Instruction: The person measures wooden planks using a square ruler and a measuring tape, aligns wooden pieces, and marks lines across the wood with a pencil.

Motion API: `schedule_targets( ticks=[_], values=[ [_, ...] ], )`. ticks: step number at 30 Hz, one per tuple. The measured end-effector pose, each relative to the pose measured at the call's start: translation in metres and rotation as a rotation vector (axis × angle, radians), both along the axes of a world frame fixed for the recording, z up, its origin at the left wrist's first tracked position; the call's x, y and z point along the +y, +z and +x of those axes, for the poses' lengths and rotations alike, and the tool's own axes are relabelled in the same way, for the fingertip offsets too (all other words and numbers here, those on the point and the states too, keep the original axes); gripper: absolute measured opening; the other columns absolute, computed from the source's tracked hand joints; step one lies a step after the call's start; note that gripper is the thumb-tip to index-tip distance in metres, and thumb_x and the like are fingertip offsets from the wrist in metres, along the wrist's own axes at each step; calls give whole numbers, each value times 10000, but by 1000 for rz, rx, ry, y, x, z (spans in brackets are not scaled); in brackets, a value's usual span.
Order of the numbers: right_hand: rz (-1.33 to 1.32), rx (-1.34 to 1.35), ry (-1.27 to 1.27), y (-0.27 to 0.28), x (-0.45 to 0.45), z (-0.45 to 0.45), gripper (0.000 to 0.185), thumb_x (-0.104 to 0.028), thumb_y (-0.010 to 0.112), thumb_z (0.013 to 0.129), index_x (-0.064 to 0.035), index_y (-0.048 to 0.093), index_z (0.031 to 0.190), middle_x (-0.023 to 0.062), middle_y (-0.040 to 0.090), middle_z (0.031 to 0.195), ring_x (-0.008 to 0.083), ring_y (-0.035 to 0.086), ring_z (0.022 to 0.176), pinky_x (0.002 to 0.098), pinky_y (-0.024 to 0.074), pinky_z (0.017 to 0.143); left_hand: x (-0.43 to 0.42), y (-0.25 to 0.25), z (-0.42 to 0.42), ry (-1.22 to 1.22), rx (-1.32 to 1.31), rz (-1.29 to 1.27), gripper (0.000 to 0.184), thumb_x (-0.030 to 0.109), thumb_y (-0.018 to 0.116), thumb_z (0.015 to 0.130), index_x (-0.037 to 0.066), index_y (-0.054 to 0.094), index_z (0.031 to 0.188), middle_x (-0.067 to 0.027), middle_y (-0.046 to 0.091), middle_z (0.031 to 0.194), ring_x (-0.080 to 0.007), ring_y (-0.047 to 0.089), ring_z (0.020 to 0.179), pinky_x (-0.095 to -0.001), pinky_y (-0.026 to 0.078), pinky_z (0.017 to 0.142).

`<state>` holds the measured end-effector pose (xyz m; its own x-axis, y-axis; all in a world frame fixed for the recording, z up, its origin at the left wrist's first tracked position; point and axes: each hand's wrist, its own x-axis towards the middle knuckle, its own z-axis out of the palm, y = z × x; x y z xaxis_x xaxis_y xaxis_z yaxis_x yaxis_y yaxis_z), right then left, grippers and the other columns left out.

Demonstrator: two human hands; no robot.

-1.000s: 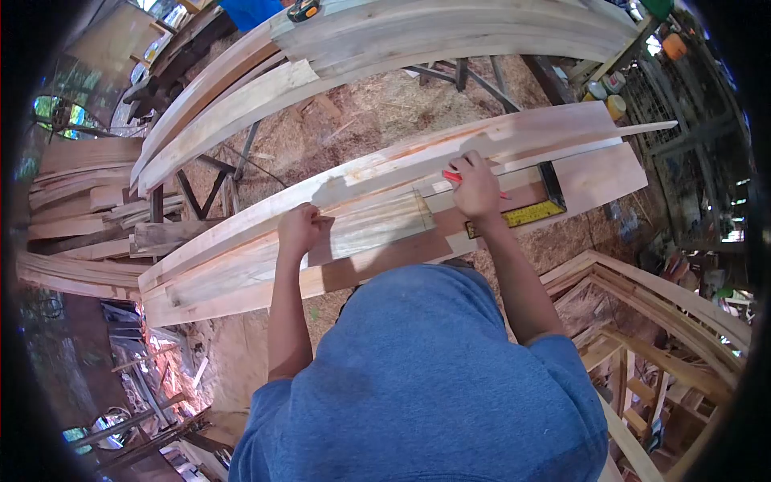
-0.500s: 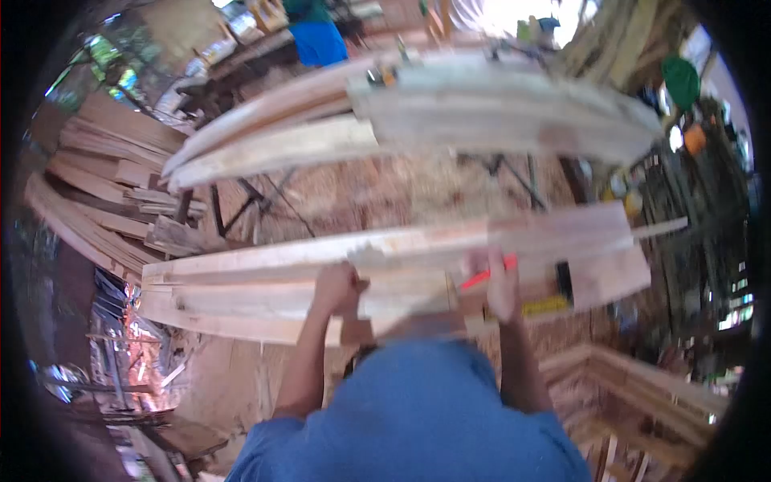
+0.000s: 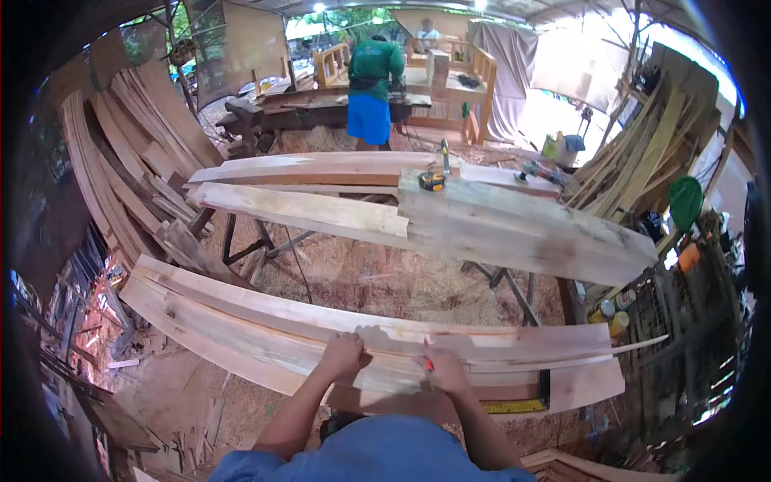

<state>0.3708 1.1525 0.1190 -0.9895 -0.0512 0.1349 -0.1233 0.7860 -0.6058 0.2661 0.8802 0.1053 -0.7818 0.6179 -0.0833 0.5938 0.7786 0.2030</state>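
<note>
Long pale boards (image 3: 265, 309) lie side by side in front of me, and a thin wooden strip (image 3: 634, 344) runs along them, its tip jutting past their right end. My left hand (image 3: 344, 356) is closed over the strip near the middle, knuckles up, the fingertips partly hidden. In my right hand (image 3: 446, 371), a red pencil (image 3: 428, 363) is held with its point up against the strip's far side. To the right of that hand, a try square (image 3: 514, 406) with a yellow blade and black stock rests on the near board.
Beyond the boards, a thick timber (image 3: 530, 225) lies on trestles, with a yellow-black tool (image 3: 431, 181) and a grinder (image 3: 538, 171) on or beside it. Planks lean at left (image 3: 104, 177) and right (image 3: 642, 161). A person in green (image 3: 376, 68) works at a far bench.
My head view has tilted up, bringing more of the workshop into sight. My right hand has come closer to my left, and the pencil has turned from slanting sideways to pointing away.
</note>
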Motion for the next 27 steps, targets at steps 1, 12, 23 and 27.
schedule_targets(
  ticks=[1, 12, 23, 27],
  values=[
    [38, -32, 25, -7, -1, -3, 323, -356, 645, 936, -113, 690, 1145, 212, 682, 852, 414, 668, 831, 511, 511, 742, 0, 3, 1, -2, 3, -1, 347, 438, 697, 853, 91, 688, 877, -123, 676, 998, -314, 636, 1003, -475, 438, 906],
    [246, -73, -42, -13, -10, -6, 227, -344, 675, 829, -138, 640, 917, 139, 666, 782, 374, 669, 744, 525, 476, 664, -1, 9, 2, -38, 5, -26, 338, 420, 671, 869, 98, 713, 963, -102, 684, 1063, -279, 633, 1059, -450, 438, 923],
    [203, 299, -85, -28, -14, 0, 207, -278, 665, 813, -187, 681, 998, 55, 610, 780, 264, 627, 767, 452, 428, 678, -2, 4, 1, -42, 46, 18, 344, 426, 689, 863, 86, 697, 916, -115, 678, 1041, -293, 626, 1044, -456, 444, 891],
    [197, 296, -82, -29, -13, 2, 233, -283, 670, 814, -194, 684, 1029, 44, 610, 807, 259, 625, 789, 435, 419, 691, 0, 16, 2, -36, -37, -29, 379, 421, 672, 880, 62, 693, 1000, -132, 675, 1081, -294, 621, 1079, -463, 435, 926]
  ],
)
